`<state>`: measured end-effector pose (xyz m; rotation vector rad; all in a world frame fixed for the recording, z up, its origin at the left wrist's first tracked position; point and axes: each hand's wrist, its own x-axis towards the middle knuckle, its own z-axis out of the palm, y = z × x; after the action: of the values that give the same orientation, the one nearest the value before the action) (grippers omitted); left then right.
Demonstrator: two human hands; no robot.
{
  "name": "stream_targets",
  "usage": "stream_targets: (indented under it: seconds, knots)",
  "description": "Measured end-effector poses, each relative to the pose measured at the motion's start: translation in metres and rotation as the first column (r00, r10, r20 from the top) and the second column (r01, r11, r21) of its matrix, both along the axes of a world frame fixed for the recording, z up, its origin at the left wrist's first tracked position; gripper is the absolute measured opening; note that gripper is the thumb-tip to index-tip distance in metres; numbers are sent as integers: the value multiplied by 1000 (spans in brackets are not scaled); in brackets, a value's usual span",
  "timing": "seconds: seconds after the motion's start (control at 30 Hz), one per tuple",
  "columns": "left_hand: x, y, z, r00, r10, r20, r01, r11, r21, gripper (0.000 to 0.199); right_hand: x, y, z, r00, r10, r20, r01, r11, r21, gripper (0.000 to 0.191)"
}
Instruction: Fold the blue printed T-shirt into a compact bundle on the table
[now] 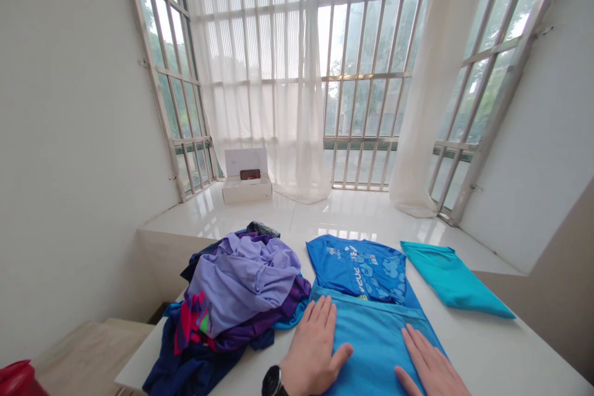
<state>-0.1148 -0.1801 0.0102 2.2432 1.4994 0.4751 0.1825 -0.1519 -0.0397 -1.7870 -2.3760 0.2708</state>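
A blue shirt (pixel 371 328) lies partly folded on the white table, its plain lighter inside turned up over the lower part. Beyond the fold edge the darker blue printed side (pixel 352 263) faces up. My left hand (pixel 313 346) rests flat on the left side of the folded part, fingers outstretched and thumb apart. On the right side my right hand (pixel 429 362) also lies flat, fingers pointing away from me. Neither hand grips the cloth. The shirt's near end is cut off by the bottom of the view.
A heap of crumpled clothes (pixel 245 284), lilac on top, sits left on the table (pixel 501 352). A folded turquoise garment (pixel 457 278) lies to the right. Behind, a white box (pixel 247 189) with a phone (pixel 250 174) stands on the sill. Something red (pixel 21 378) shows at lower left.
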Motion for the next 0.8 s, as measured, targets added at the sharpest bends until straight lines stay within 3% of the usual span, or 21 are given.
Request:
stream_targets:
  seconds: [0.43,0.8]
  knots:
    - [0,0,0,1000,-2,-10,2,1000,-11,80,-5,-2,11,997,-6,80,10,998,-58,88]
    - [1,0,-2,998,0,-59,0,1000,12,77,-3,-3,5,1000,-10,-22,10,1000,11,83]
